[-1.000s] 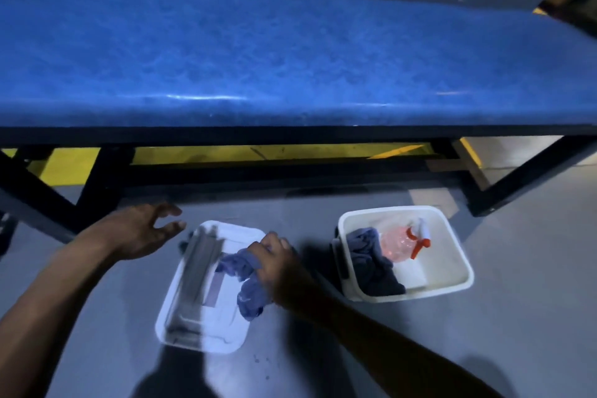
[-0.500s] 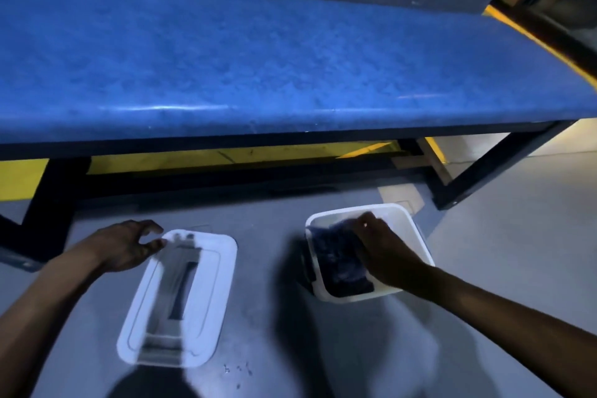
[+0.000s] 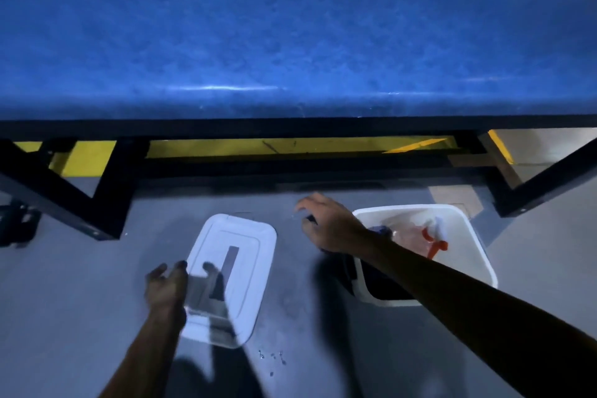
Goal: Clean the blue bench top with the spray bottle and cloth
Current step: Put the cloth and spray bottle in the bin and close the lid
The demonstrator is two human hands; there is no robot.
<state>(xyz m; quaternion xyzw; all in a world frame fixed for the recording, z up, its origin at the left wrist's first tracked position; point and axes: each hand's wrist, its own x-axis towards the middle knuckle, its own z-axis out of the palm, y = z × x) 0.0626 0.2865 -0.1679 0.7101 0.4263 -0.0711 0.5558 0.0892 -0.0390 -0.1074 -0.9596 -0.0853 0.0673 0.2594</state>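
Half a second ago my right hand was down inside the white plastic tub; it is out now, hovering over the grey floor just left of the tub's rim, fingers loosely spread and holding nothing. My left hand has slid from the far corner of the white lid to its near left edge, fingers relaxed and splayed; whether they touch the lid I cannot tell through the blur.

That lid is a flat, rounded rectangle with a raised inner border, lying on the smooth floor. To its right the tub is rounded and rectangular. Inside it lies the spray bottle, translucent pinkish with an orange trigger and pale nozzle, tipped on its side. A dark, crumpled cloth is bunched against the tub's left wall, partly behind my forearm.

Beyond both stretches the counter, its blue top mottled and glossy along the near edge, set on a black metal frame.
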